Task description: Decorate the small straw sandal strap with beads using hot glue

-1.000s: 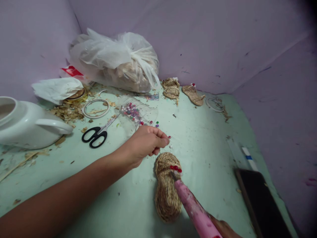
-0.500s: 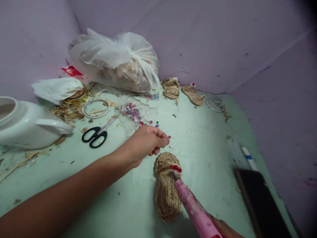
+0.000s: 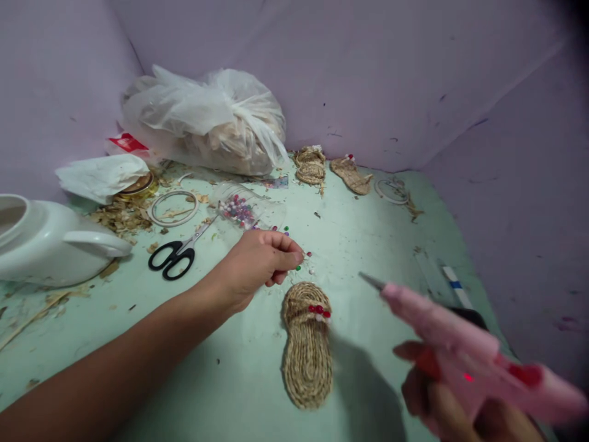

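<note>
Pink hot glue gun (image 3: 442,325) is wrapped in my right hand (image 3: 437,393), its metal nozzle raised off the table and pointing up and left. My left hand (image 3: 262,261) is closed in a pinch just above the slipper's toe end; anything between the fingertips is too small to make out. Below it lies a small woven straw slipper (image 3: 308,362), flat on the table. Across its strap sit red beads (image 3: 319,309) with pale beads under them. Loose beads, including a red bead (image 3: 309,253) and a green bead (image 3: 298,267), lie beside my left fingertips.
A clear plastic container (image 3: 260,209) on its side holds many beads. Black-handled scissors (image 3: 177,255), a tape ring (image 3: 173,209) and a white jug (image 3: 55,245) lie left. A tied plastic bag (image 3: 207,123) and more straw slippers (image 3: 352,175) are at the back. A dark phone (image 3: 464,316) is partly hidden at right.
The glue gun in my right hand has lifted away from the slipper's strap, up and to the right. My left hand stays pinched near the loose beads. The view has shifted slightly.
</note>
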